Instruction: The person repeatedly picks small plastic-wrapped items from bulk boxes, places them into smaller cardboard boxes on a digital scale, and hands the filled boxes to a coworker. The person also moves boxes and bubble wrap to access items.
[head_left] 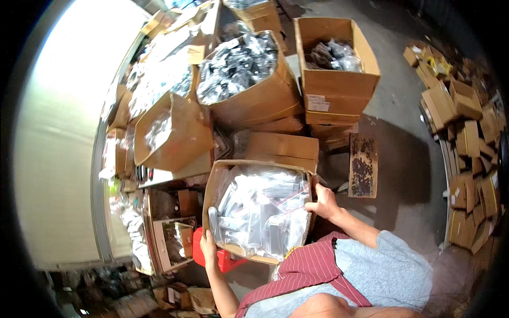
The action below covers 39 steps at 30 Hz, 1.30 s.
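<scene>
Right in front of my body is an open cardboard box point(212, 185), filled with clear plastic bags point(260, 206) that hold grey and dark parts I cannot make out. My left hand point(209, 245) grips the box at its near left corner. On the opposite side my right hand point(323, 202) is closed over the right wall, thumb toward the inside. Under the box's left corner a red plastic stool or bin point(225, 262) partly shows.
Beyond stand a large carton point(254, 106) heaped with bagged parts, a taller carton point(339, 90) and a tilted box point(180, 132) on the table. A worn wooden bench point(363, 165) is at the right. Empty cardboard boxes point(466, 138) pile up at the far right.
</scene>
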Available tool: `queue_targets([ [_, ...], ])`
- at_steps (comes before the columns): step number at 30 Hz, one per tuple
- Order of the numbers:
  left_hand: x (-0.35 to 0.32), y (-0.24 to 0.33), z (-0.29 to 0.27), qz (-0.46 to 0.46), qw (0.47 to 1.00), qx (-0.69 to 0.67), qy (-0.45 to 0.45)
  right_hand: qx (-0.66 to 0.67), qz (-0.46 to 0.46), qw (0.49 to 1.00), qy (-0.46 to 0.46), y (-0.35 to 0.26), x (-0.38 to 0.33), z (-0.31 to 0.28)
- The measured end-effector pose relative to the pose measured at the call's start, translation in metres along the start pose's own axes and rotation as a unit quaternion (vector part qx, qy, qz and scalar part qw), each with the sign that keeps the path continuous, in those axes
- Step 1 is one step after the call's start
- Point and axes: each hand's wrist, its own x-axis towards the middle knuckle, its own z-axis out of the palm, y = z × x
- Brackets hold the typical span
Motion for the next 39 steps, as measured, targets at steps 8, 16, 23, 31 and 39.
queue_targets([
  [8, -0.049, 0.046, 0.026, -0.014, 0.99, -0.09, 0.111, 0.011, -0.028, 0.999, -0.03, -0.024, 0.068, 0.01],
  [16, -0.113, 0.095, 0.081, -0.125, 0.97, -0.209, -0.014, 0.208, -0.051, 0.976, -0.042, -0.021, 0.237, 0.013],
  [23, -0.057, 0.151, 0.052, -0.039, 0.981, -0.013, -0.191, 0.027, -0.076, 0.994, 0.068, -0.013, 0.254, -0.009],
  [31, 0.035, 0.211, 0.05, -0.064, 0.881, 0.29, -0.369, -0.265, 0.004, 0.964, 0.011, -0.021, 0.241, -0.034],
  [39, 0.158, 0.251, 0.056, -0.04, 0.874, 0.209, -0.436, -0.372, 0.009, 0.928, 0.004, -0.028, 0.237, -0.026],
])
